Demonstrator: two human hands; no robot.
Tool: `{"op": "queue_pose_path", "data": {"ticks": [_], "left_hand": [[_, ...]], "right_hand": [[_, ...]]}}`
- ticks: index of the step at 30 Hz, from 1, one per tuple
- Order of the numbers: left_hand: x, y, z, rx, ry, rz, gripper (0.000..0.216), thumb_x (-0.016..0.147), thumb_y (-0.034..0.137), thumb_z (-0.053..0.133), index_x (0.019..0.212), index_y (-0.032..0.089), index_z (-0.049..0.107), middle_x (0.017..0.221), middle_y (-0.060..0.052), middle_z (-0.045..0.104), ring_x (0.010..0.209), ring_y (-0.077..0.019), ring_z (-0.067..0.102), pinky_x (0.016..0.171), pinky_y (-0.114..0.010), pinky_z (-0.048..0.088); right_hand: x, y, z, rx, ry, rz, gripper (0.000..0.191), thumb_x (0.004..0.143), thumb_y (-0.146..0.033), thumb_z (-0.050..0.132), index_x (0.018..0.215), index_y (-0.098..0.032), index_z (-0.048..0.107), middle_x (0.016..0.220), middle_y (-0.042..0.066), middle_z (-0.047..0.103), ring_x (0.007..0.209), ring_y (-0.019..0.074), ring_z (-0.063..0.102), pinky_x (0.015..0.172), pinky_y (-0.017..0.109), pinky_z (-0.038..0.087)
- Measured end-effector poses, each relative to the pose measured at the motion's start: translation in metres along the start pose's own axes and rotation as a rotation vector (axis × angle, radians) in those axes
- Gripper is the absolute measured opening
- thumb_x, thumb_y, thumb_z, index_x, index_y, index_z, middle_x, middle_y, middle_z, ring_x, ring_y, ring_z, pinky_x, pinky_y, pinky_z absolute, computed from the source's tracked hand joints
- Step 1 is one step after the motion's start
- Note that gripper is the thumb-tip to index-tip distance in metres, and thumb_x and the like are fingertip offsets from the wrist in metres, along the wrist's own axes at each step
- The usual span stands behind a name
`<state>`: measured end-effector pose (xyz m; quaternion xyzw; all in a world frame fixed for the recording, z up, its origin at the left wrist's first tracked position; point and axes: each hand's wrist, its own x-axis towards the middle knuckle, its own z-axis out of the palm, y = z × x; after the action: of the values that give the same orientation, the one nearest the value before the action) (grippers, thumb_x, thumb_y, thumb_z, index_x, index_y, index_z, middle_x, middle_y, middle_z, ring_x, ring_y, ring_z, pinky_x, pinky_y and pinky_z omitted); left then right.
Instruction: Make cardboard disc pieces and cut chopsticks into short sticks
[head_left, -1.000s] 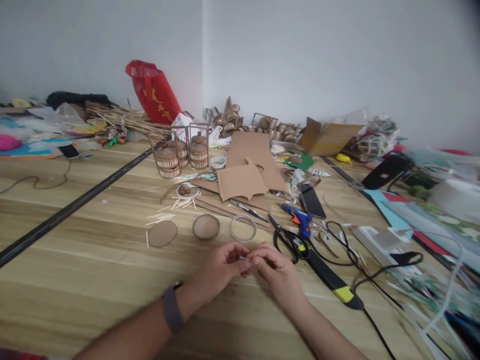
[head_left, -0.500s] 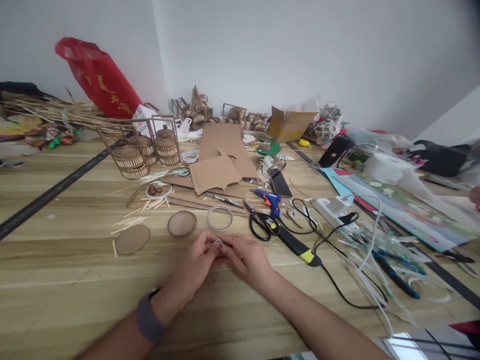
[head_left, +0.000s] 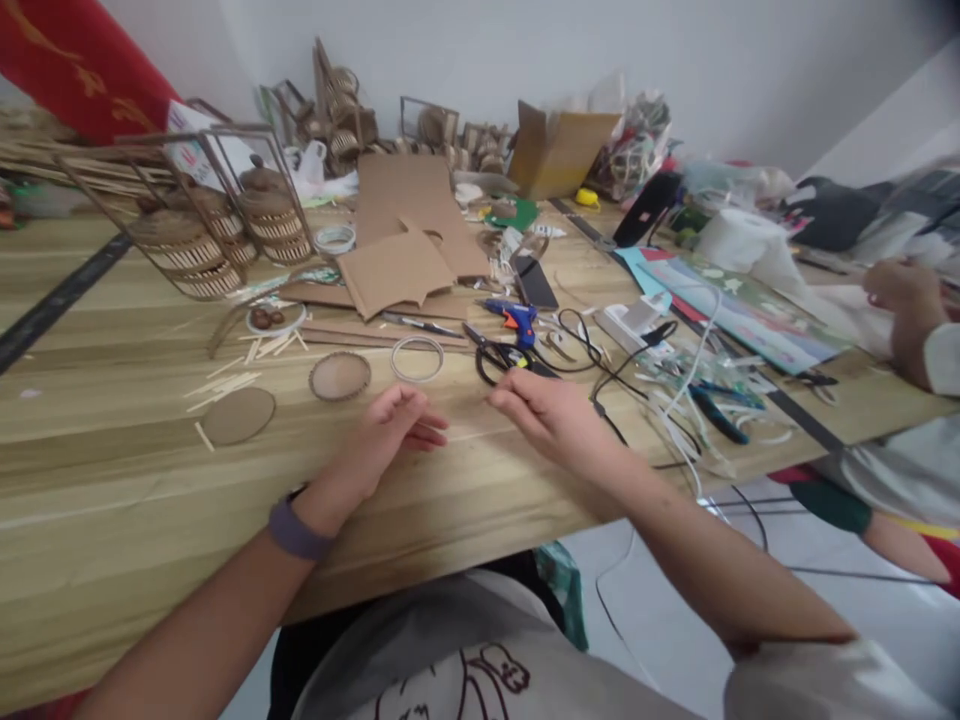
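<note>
My left hand (head_left: 390,432) hovers over the wooden table (head_left: 420,500), its fingers loosely stretched to the right and nothing visible in them. Apart from it, my right hand (head_left: 551,415) is closed in a pinch; whatever it may hold is hidden. Just beyond lie a pale ring (head_left: 418,377) and a shallow round cardboard tray (head_left: 340,377) with a rimmed edge. Black-handled scissors (head_left: 491,360) lie by my right fingers, partly covered. Further left is a flat cardboard disc (head_left: 239,416) beside thin wooden sticks (head_left: 225,385).
A blue glue gun (head_left: 514,318), cables and a power strip (head_left: 637,325) lie to the right. Cut cardboard (head_left: 397,265) fills the middle. Small lantern-like baskets (head_left: 274,215) stand at the left. Another person's hand (head_left: 904,285) is at the far right.
My hands were together around a small greyish thing; now they are apart, the right one further right. The view has tilted down, showing the table's front edge and my lap.
</note>
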<state>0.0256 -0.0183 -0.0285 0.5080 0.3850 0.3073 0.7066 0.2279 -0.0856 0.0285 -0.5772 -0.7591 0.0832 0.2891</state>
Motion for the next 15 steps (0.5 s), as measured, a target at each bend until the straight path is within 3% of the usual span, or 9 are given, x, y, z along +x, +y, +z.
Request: {"op": "queue_pose_path", "data": {"ticks": [2, 5, 7, 9, 12, 15], "left_hand": [[0.0, 0.001, 0.0, 0.047, -0.015, -0.009, 0.029, 0.085, 0.045, 0.061, 0.083, 0.018, 0.053, 0.082, -0.005, 0.073, 0.068, -0.0154, 0.069, 0.063, -0.027, 0.053], [-0.001, 0.002, 0.001, 0.117, -0.03, 0.01, 0.027, 0.085, 0.043, 0.061, 0.082, 0.017, 0.054, 0.081, -0.003, 0.073, 0.069, -0.0147, 0.069, 0.067, -0.027, 0.054], [-0.002, 0.002, 0.001, 0.146, -0.05, 0.022, 0.026, 0.085, 0.042, 0.061, 0.083, 0.017, 0.055, 0.081, -0.003, 0.073, 0.07, -0.0146, 0.069, 0.068, -0.028, 0.055], [-0.001, 0.001, 0.002, 0.162, -0.072, 0.022, 0.025, 0.084, 0.042, 0.061, 0.083, 0.017, 0.056, 0.081, -0.003, 0.073, 0.071, -0.0148, 0.069, 0.069, -0.028, 0.055], [0.0, -0.001, 0.002, 0.175, -0.08, 0.025, 0.025, 0.084, 0.042, 0.061, 0.083, 0.017, 0.057, 0.081, -0.004, 0.073, 0.073, -0.0151, 0.069, 0.07, -0.029, 0.056], [0.0, 0.0, 0.001, 0.184, -0.063, 0.034, 0.026, 0.083, 0.042, 0.062, 0.084, 0.017, 0.057, 0.082, -0.004, 0.073, 0.073, -0.0151, 0.069, 0.071, -0.029, 0.056]], "right_hand": [[-0.021, -0.001, -0.023, 0.037, -0.115, 0.024, 0.044, 0.098, -0.046, 0.039, 0.064, -0.021, 0.053, 0.055, -0.003, 0.05, 0.053, 0.0113, 0.05, 0.052, 0.022, 0.034], [-0.059, -0.003, -0.049, 0.244, -0.472, 0.062, 0.041, 0.096, -0.046, 0.046, 0.067, -0.019, 0.056, 0.059, -0.002, 0.052, 0.054, 0.0097, 0.051, 0.054, 0.02, 0.036], [-0.084, -0.002, -0.053, 0.376, -0.73, 0.224, 0.028, 0.095, -0.036, 0.048, 0.079, -0.017, 0.061, 0.07, 0.0, 0.06, 0.058, 0.0094, 0.057, 0.055, 0.019, 0.04], [-0.109, 0.002, -0.047, 0.46, -0.903, 0.4, 0.02, 0.094, -0.023, 0.045, 0.085, -0.017, 0.062, 0.073, 0.0, 0.062, 0.057, 0.0093, 0.059, 0.054, 0.019, 0.042], [-0.139, 0.017, -0.021, 0.355, -0.937, 0.451, 0.02, 0.086, -0.011, 0.046, 0.081, -0.018, 0.065, 0.076, 0.001, 0.066, 0.064, 0.0123, 0.061, 0.057, 0.02, 0.043], [-0.161, 0.038, 0.013, 0.032, -0.941, 0.425, 0.023, 0.087, -0.012, 0.048, 0.081, -0.019, 0.068, 0.082, 0.003, 0.071, 0.073, 0.0155, 0.064, 0.066, 0.022, 0.046]]}}
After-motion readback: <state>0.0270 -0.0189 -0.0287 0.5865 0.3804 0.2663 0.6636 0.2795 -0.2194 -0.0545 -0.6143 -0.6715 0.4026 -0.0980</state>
